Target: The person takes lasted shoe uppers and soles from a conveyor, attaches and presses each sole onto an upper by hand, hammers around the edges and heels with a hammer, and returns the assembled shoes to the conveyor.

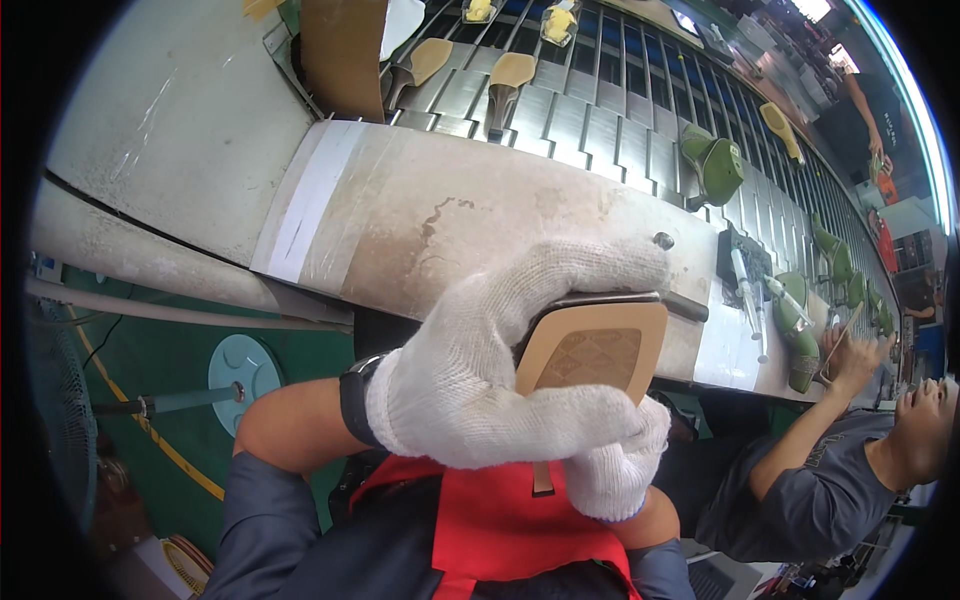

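A left hand [465, 370] in a white knitted glove wraps a shoe [590, 355] with a smooth tan sole, a darker brown quilted patch at the sole's middle and a dark rim along its far edge; the fingers [590, 265] curve side by side along that far edge while the thumb crosses the near one, so that the shoe is clasped between them. The right hand [615, 465], likewise in a white knitted glove, sits against the left thumb, just below the sole; its fingers are curled, but what they close on is hidden and its grip cannot be told. The shoe, sole facing the viewer, is held before the person's body, between a bright red cloth apron [495, 525] and a pale, stained, flat ledge [395, 235]; a dark wristwatch [357, 402] circles the left wrist.

Beyond the ledge runs a conveyor of grey metal slats [575, 125]; it carries two tan-and-brown heeled shoes [512, 70] at the left and a green heeled shoe [715, 172] farther right; slim white tubes [745, 285] lean over a black block nearby. At the right, a co-worker's bare hand [855, 360] is raised; at the lower left, a pale blue round base [240, 385] stands on a green floor [165, 350].
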Available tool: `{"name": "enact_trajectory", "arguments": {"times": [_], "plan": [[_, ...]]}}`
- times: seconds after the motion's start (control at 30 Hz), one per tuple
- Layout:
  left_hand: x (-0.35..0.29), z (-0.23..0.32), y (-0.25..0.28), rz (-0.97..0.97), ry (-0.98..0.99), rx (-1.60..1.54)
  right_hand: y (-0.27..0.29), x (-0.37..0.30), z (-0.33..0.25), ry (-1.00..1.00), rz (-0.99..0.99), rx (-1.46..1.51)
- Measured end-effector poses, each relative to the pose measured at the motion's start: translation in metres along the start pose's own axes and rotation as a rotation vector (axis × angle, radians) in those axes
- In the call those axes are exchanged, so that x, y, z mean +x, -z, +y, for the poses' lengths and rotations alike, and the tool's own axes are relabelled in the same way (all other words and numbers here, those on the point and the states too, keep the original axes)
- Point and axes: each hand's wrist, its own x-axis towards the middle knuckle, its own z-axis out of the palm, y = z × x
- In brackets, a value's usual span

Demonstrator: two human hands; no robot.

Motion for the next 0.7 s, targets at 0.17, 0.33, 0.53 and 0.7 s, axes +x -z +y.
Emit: {"name": "enact_trajectory", "arguments": {"times": [0.17,0.33,0.53,0.7], "plan": [[-0.002,0.003,-0.003,0.023,0.058,-0.133,-0.002,-0.003,0.0,-0.001,0.015,0.038],[0.002,0.007,-0.013,0.085,0.072,-0.156,0.005,-0.005,-0.01,-0.072,-0.031,0.021],[0.016,0.0,-0.001,0.033,0.098,-0.134,0.012,0.001,-0.013,-0.1,-0.069,0.165],[0.037,-0.021,-0.003,0.098,0.099,-0.499,0.016,0.01,-0.016,-0.103,0.007,0.197]]}}
